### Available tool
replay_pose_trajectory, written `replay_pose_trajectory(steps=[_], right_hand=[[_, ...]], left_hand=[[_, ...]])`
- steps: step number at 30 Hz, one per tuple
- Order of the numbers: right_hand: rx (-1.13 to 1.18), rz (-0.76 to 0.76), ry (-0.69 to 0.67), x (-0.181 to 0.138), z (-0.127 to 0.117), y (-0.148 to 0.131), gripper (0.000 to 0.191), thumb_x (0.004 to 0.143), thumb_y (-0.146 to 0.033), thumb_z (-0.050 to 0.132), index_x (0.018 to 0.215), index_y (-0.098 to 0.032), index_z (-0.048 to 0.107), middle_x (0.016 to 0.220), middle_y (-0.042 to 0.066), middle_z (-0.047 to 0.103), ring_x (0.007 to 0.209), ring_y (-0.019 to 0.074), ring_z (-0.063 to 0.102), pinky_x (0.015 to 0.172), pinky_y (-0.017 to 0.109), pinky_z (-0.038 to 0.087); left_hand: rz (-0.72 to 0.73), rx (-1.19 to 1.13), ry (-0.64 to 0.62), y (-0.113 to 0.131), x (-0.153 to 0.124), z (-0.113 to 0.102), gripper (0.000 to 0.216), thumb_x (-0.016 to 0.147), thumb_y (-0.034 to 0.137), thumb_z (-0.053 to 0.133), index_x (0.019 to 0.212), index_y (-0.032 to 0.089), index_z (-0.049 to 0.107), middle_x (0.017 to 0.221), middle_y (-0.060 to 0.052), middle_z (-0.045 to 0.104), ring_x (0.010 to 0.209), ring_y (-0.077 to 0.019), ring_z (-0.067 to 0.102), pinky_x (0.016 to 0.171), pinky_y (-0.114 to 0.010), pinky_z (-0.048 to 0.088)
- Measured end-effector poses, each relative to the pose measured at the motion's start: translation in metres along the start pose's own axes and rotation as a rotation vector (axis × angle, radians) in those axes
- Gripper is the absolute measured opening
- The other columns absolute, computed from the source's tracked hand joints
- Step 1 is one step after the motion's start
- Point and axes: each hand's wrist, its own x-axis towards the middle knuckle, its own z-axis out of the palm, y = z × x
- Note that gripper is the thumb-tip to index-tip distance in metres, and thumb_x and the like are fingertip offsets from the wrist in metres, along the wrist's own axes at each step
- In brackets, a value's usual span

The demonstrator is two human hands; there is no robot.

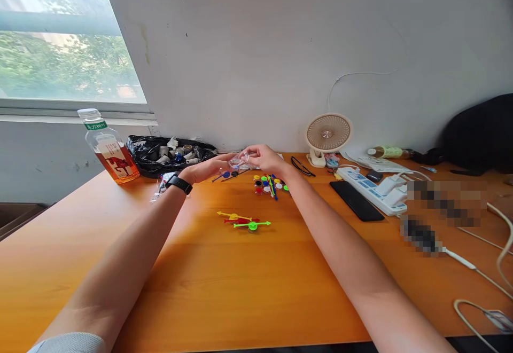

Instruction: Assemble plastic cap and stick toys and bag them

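Note:
Both hands meet at a small clear plastic bag [240, 162] above the far part of the table. My right hand [262, 158] pinches its right side. At the bag's left side are the closed fingertips of my left hand [210, 169], partly hidden by the plastic. Just below lie blue and black arrow spinners [230, 174]. Loose coloured discs [259, 187] and several arrow pieces [272, 186] lie beside my right wrist. Nearer to me, a yellow spinner [234, 216], a red spinner [242, 220] and a green spinner [252, 226] lie together.
A bottle of amber drink [116, 158] and a black bag of white and grey pieces [148, 155] stand at the left. A fan [328, 133], glasses [302, 166], a black phone [356, 201] and a power strip [371, 187] with cables occupy the right side of the table [208, 294].

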Motion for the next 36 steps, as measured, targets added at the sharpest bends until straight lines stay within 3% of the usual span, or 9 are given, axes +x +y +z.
replay_pose_trajectory(steps=[6, 9, 11, 15, 20, 23, 27, 31, 36], right_hand=[[-0.123, -0.081, -0.083, -0.009, -0.005, -0.016, 0.045, 0.094, -0.060, 0.065, 0.103, -0.017, 0.074, 0.101, 0.009, 0.078, 0.101, 0.0216, 0.069, 0.091, 0.031, 0.051], [-0.283, -0.154, -0.162, -0.013, -0.014, -0.020, 0.041, 0.083, -0.050, 0.080, 0.107, -0.017, 0.076, 0.099, 0.007, 0.077, 0.100, 0.0214, 0.068, 0.092, 0.032, 0.048], [-0.389, -0.185, -0.168, -0.013, -0.017, -0.019, 0.031, 0.078, -0.039, 0.082, 0.099, -0.017, 0.078, 0.095, 0.005, 0.076, 0.095, 0.0203, 0.066, 0.090, 0.032, 0.047], [-0.471, -0.283, -0.041, -0.009, -0.014, -0.018, 0.015, 0.085, -0.032, 0.071, 0.087, -0.018, 0.076, 0.089, 0.004, 0.074, 0.089, 0.0190, 0.064, 0.086, 0.032, 0.045], [-0.540, -0.460, 0.202, -0.013, -0.002, -0.035, 0.011, 0.089, -0.024, 0.064, 0.092, -0.020, 0.073, 0.095, 0.004, 0.074, 0.099, 0.0222, 0.061, 0.089, 0.033, 0.043], [-0.578, -0.527, 0.243, -0.018, 0.006, -0.047, 0.013, 0.090, -0.018, 0.061, 0.093, -0.021, 0.073, 0.096, 0.004, 0.073, 0.106, 0.0245, 0.057, 0.096, 0.036, 0.041], [-0.615, -0.552, 0.263, -0.022, 0.014, -0.056, 0.012, 0.091, -0.019, 0.062, 0.094, -0.021, 0.074, 0.088, 0.004, 0.066, 0.101, 0.0242, 0.053, 0.093, 0.035, 0.040], [-0.680, -0.498, 0.256, -0.023, 0.008, -0.057, 0.007, 0.089, -0.027, 0.073, 0.087, -0.020, 0.074, 0.086, 0.004, 0.061, 0.098, 0.0243, 0.052, 0.091, 0.035, 0.040], [-0.706, -0.395, -0.062, -0.027, -0.010, -0.051, 0.013, 0.077, -0.029, 0.085, 0.086, -0.023, 0.078, 0.110, 0.006, 0.062, 0.115, 0.0267, 0.052, 0.098, 0.037, 0.041]], left_hand=[[-0.009, 0.037, 0.017, -0.008, 0.004, -0.002, 0.069, 0.081, 0.031, 0.066, 0.149, 0.023, 0.057, 0.131, -0.007, 0.069, 0.118, -0.0270, 0.061, 0.096, -0.032, 0.047], [-0.010, 0.059, 0.037, -0.010, 0.002, -0.005, 0.069, 0.081, 0.033, 0.067, 0.148, 0.022, 0.058, 0.122, -0.007, 0.071, 0.110, -0.0249, 0.064, 0.092, -0.032, 0.049], [-0.009, 0.057, 0.037, -0.011, 0.000, -0.006, 0.070, 0.081, 0.036, 0.069, 0.149, 0.022, 0.057, 0.121, -0.007, 0.072, 0.109, -0.0251, 0.064, 0.093, -0.033, 0.049], [-0.035, -0.053, -0.004, -0.011, -0.002, -0.007, 0.069, 0.089, 0.052, 0.068, 0.150, 0.024, 0.056, 0.129, -0.010, 0.070, 0.116, -0.0271, 0.062, 0.097, -0.035, 0.047], [-0.084, -0.345, -0.112, -0.012, -0.007, -0.008, 0.082, 0.094, 0.080, 0.043, 0.147, 0.019, 0.055, 0.123, -0.019, 0.072, 0.093, -0.0276, 0.067, 0.080, -0.038, 0.049], [-0.073, -0.403, -0.117, -0.019, -0.009, -0.011, 0.087, 0.090, 0.084, 0.044, 0.144, 0.017, 0.056, 0.113, -0.018, 0.074, 0.088, -0.0283, 0.069, 0.079, -0.039, 0.050], [-0.013, -0.409, -0.113, -0.031, -0.009, -0.016, 0.072, 0.080, 0.069, 0.074, 0.131, 0.019, 0.064, 0.097, -0.011, 0.073, 0.088, -0.0272, 0.069, 0.079, -0.039, 0.051], [-0.022, -0.435, -0.102, -0.035, -0.010, -0.019, 0.067, 0.064, 0.050, 0.095, 0.115, 0.015, 0.069, 0.084, -0.004, 0.068, 0.070, -0.0162, 0.064, 0.069, -0.030, 0.049], [-0.117, -0.375, -0.143, -0.034, -0.017, -0.023, 0.055, 0.063, 0.039, 0.097, 0.103, 0.013, 0.070, 0.084, -0.006, 0.072, 0.066, -0.0132, 0.062, 0.062, -0.025, 0.048]])
